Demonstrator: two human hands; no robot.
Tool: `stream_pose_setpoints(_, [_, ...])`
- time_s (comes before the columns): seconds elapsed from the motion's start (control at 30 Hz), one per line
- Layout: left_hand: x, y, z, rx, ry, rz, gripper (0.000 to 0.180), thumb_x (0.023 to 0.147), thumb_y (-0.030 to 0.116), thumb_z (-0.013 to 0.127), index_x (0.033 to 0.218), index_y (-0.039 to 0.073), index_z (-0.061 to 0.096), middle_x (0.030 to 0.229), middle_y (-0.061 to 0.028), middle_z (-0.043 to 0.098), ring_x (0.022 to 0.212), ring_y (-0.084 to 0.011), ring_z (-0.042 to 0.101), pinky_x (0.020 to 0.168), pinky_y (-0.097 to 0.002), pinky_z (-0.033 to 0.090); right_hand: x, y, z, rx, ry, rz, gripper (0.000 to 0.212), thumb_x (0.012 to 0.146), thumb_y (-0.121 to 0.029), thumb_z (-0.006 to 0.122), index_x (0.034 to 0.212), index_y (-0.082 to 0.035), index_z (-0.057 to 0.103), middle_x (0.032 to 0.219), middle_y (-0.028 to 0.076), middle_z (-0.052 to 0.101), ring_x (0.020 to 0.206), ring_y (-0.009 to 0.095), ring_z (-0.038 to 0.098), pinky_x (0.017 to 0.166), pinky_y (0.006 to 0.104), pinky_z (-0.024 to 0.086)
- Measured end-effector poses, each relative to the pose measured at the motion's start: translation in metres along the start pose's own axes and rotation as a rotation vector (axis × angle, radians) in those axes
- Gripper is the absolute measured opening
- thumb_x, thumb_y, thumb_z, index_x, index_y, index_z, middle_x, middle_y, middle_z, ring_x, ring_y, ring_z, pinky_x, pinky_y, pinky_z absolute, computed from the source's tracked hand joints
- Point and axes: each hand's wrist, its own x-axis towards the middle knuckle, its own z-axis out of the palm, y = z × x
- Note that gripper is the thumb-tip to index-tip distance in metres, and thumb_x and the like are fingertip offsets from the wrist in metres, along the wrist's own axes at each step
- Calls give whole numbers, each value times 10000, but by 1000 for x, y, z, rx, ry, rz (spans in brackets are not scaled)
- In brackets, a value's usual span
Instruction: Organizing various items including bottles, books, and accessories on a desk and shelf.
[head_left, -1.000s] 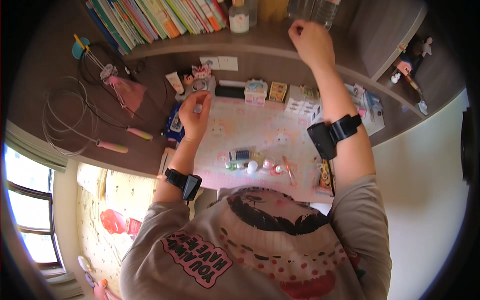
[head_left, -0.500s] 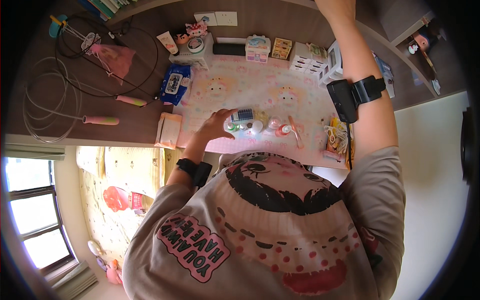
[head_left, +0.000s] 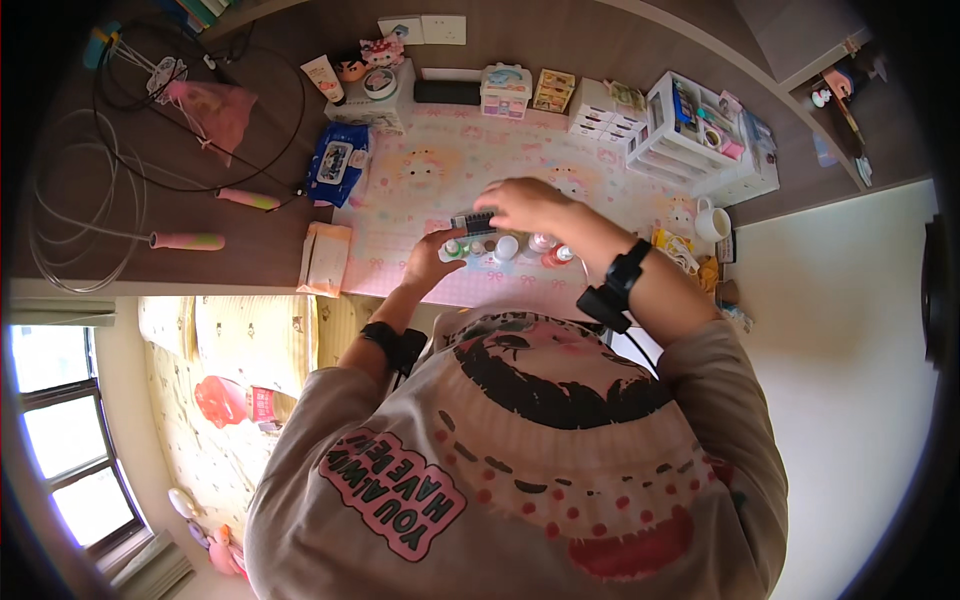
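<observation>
On the pink patterned desk mat, my left hand (head_left: 432, 264) curves in a C shape beside a cluster of small bottles, thumb and fingers apart. Its fingertips are at the left end of a small dark blue box (head_left: 474, 223). My right hand (head_left: 528, 204) reaches in from the right, its fingers bent down together at the box's far right corner; what they pinch, if anything, is hidden. In front of the box stand a green-based bottle (head_left: 453, 249), a white round-capped bottle (head_left: 506, 247) and a red bottle (head_left: 558, 256).
A blue wipes pack (head_left: 340, 165) and a pale packet (head_left: 325, 260) lie at the left. White drawer units (head_left: 680, 135), a white mug (head_left: 712, 222) and yellow packets (head_left: 675, 248) stand at the right. Small boxes and figures line the back wall.
My right hand has come down from the upper right to the dark blue box. My left hand has shifted slightly in the picture, still beside the bottles. The drawer unit and mug are now uncovered.
</observation>
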Motion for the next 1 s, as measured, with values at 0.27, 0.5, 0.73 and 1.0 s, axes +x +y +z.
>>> stream_pose_setpoints(0.27, [-5,-21,5,17,-10,-127,536,702,107,792,1214,75,635,1158,-145,673,1043,-323,639,905,-389,514,50,-32,61,-222,-396,173,362,725,-180,781,1060,-77,690,981,130,701,954,310,673,821,429,537])
stream_pose_setpoints(0.5, [-8,-18,7,102,16,-86,497,744,173,811,1166,-14,626,1122,-174,668,997,-322,659,867,-371,558,59,-40,79,-305,-334,218,196,707,-34,718,902,-15,711,892,198,704,872,337,701,743,418,563])
stream_pose_setpoints(0.73, [-8,-3,-23,-134,91,-104,370,829,99,751,1154,-7,609,1067,-126,675,1000,-231,658,841,-337,558,58,-29,62,-41,-208,158,210,735,-76,721,943,-45,721,907,164,708,841,319,692,761,404,543])
stream_pose_setpoints(1.0, [23,99,-101,-589,-41,-203,276,935,102,653,1172,15,541,1075,-61,636,1009,-182,626,768,-328,578,23,-37,-47,445,196,107,207,793,-84,739,992,-41,703,811,44,682,726,103,615,679,265,498])
